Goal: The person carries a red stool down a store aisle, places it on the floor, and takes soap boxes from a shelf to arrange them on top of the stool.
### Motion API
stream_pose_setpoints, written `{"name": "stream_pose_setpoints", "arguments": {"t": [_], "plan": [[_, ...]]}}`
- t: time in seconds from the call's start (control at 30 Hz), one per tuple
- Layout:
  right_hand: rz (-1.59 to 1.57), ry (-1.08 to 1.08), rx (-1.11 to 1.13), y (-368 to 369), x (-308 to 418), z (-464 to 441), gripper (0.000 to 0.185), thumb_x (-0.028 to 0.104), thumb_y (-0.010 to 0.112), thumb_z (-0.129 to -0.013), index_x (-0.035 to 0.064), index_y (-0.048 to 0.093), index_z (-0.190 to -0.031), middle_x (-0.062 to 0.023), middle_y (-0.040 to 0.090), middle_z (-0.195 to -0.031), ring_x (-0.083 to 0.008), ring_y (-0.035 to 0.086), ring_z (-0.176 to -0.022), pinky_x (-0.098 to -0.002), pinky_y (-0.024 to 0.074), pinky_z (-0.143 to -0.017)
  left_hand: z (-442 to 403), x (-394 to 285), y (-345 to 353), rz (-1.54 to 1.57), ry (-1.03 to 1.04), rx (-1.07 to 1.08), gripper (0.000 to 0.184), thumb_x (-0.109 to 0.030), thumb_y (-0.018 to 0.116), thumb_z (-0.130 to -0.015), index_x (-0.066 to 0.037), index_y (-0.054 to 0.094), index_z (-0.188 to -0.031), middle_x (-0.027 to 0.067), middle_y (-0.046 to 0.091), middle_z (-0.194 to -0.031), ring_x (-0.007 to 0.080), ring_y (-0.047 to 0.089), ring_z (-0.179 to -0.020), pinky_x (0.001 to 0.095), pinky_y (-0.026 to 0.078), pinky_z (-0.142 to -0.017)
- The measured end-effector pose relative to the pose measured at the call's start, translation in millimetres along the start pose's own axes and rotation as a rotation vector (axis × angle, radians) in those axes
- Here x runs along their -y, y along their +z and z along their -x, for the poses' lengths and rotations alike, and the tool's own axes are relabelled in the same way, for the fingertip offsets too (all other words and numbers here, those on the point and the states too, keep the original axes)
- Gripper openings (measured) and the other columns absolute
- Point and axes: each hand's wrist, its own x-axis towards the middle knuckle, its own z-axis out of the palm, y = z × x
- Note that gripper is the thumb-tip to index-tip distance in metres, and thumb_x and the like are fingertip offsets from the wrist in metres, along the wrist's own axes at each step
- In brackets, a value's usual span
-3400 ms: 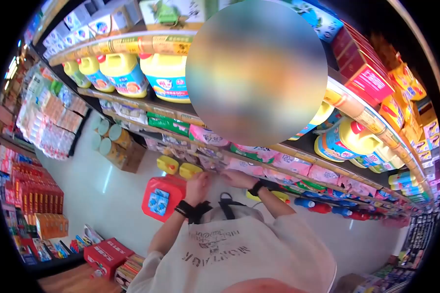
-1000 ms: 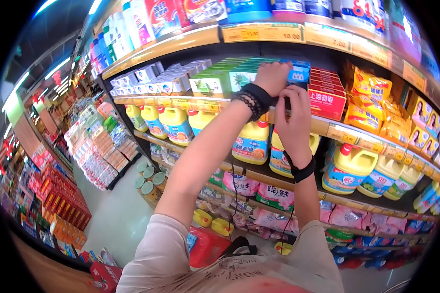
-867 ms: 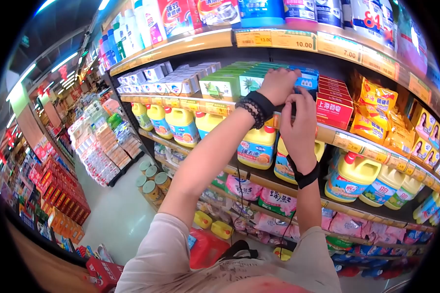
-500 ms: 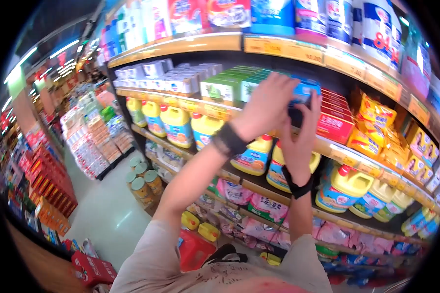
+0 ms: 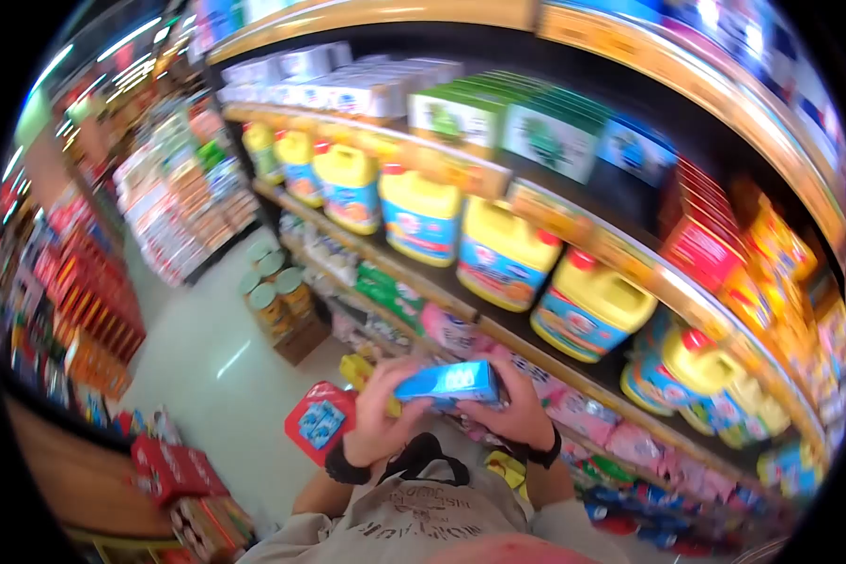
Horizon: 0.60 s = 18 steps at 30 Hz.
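Note:
In front of my chest I hold a small blue box (image 5: 446, 383) between both hands, off the shelf. My left hand (image 5: 378, 412) grips its left end, while my right hand (image 5: 520, 412) grips the right end, thumb along the lower edge. Each wrist wears a black band. The box lies lengthwise, with pale print on its front that I cannot read. Similar blue boxes (image 5: 635, 150) sit on the shelf above, between green boxes (image 5: 550, 139) and red boxes (image 5: 705, 240).
Yellow jugs (image 5: 421, 214) line the shelf below the boxes. Bagged goods (image 5: 611, 432) fill the lower shelves. On the floor stand a red container (image 5: 320, 418) and several stacked tubs (image 5: 280, 299); stacked goods (image 5: 174, 211) stand across the aisle.
Both hands have come down from the shelf toward my chest, bringing the blue box. The view has tilted downward, and the blue boxes' shelf spot is now uncovered.

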Motion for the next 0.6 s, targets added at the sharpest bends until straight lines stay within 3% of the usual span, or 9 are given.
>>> {"name": "stream_pose_setpoints", "arguments": {"t": [0.1, 0.13, 0.17, 0.23, 0.4, 0.6], "plan": [[0.037, 0.112, 0.058, 35, -40, -8, 0.050, 0.013, 0.078, -0.079, 0.0033, 0.054, -0.122, -0.0150, 0.060, -0.112, -0.0215, 0.060, -0.100, -0.0317, 0.0478, -0.086, 45, 13, -6, 0.112, -0.434, -0.119, 0.042, -0.005, 0.072, -0.082, 0.001, 0.054, -0.120, 0.0167, 0.061, -0.112, 0.0266, 0.060, -0.105, 0.0348, 0.047, -0.091], [0.027, 0.102, 0.081, 48, -61, -8, 0.049, 0.014, 0.078, -0.080, 0.0024, 0.053, -0.121, -0.0139, 0.060, -0.109, -0.0201, 0.060, -0.099, -0.0309, 0.0478, -0.085, 68, 26, -11, 0.075, -0.511, -0.098, 0.046, -0.003, 0.069, -0.085, -0.001, 0.049, -0.126, 0.0106, 0.059, -0.115, 0.0183, 0.057, -0.108, 0.0308, 0.047, -0.091], [0.021, 0.085, 0.093, 60, -78, -12, 0.049, 0.015, 0.077, -0.081, 0.0014, 0.053, -0.121, -0.0128, 0.060, -0.107, -0.0187, 0.059, -0.097, -0.0301, 0.0479, -0.085, 82, 30, -17, -0.002, -0.568, -0.078, 0.048, -0.004, 0.069, -0.086, -0.001, 0.048, -0.129, 0.0094, 0.059, -0.112, 0.0165, 0.058, -0.105, 0.0301, 0.049, -0.088], [-0.235, 0.162, 0.103, 93, -117, -16, 0.050, 0.015, 0.075, -0.083, 0.0000, 0.049, -0.123, -0.0080, 0.059, -0.105, -0.0151, 0.057, -0.096, -0.0291, 0.0476, -0.084, 104, 31, -27, 0.109, -0.783, -0.115, 0.049, -0.012, 0.067, -0.088, -0.001, 0.048, -0.132, 0.0166, 0.059, -0.117, 0.0240, 0.061, -0.104, 0.0331, 0.050, -0.087], [-0.364, 0.350, 0.292, 151, -139, -23, 0.045, 0.014, 0.073, -0.086, -0.0005, 0.050, -0.122, -0.0077, 0.061, -0.103, -0.0124, 0.058, -0.094, -0.0272, 0.0488, -0.082, 142, 35, -59, -0.136, -0.835, -0.136, 0.051, -0.009, 0.065, -0.088, -0.003, 0.046, -0.134, 0.0158, 0.060, -0.114, 0.0193, 0.064, -0.083, 0.0295, 0.054, -0.073], [-0.240, 0.317, 0.391, 192, -141, -38, 0.043, 0.016, 0.072, -0.087, -0.0007, 0.052, -0.121, -0.0070, 0.061, -0.103, -0.0127, 0.059, -0.092, -0.0288, 0.0502, -0.079, 169, 42, -85, -0.131, -0.957, -0.260, 0.051, -0.009, 0.066, -0.086, -0.004, 0.048, -0.133, 0.0144, 0.060, -0.112, 0.0186, 0.063, -0.081, 0.0294, 0.054, -0.072]]}}
